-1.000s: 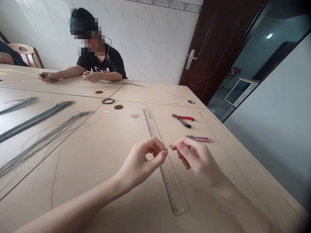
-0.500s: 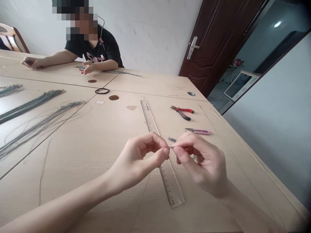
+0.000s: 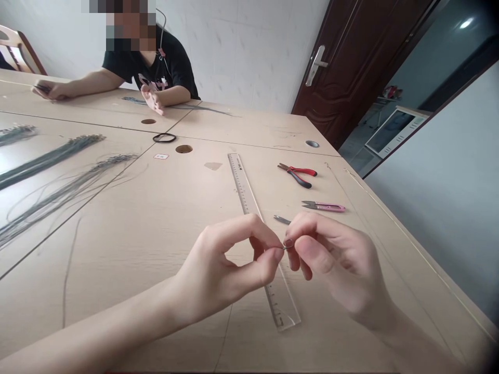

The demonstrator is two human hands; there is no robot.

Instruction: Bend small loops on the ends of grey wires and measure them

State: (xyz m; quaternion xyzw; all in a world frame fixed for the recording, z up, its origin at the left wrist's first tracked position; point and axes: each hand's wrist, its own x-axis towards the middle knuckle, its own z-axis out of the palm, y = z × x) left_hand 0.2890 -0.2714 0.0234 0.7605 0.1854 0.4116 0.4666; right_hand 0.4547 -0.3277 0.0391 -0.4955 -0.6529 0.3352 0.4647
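Above the ruler, my left hand (image 3: 237, 265) is closed, with thumb and forefinger pinching a thin cord. A small loop at the end of the cord (image 3: 289, 243) sticks out from that pinch towards my right hand (image 3: 339, 259). The bent fingers and thumb of my right hand close about this loop; how firmly they grip it is hard to see. A clear ruler (image 3: 288, 311) lies under my hands, partly covered by the left. Just behind my right fingers shows the metal tip of a tool (image 3: 281, 219), its rest hidden.
Red-and-black pliers (image 3: 298, 174) and pink thread snips (image 3: 323, 206) lie beyond my right hand. Bundles of grey-green cords (image 3: 58, 158) spread at the left. A tape roll (image 3: 312, 144) and black ring (image 3: 164, 137) lie farther back. Another person (image 3: 167, 67) sits across the table.
My right thumb has shifted away from the left fingertips, and the small loop now shows between the hands. The other person's hand near the cords has turned upright.
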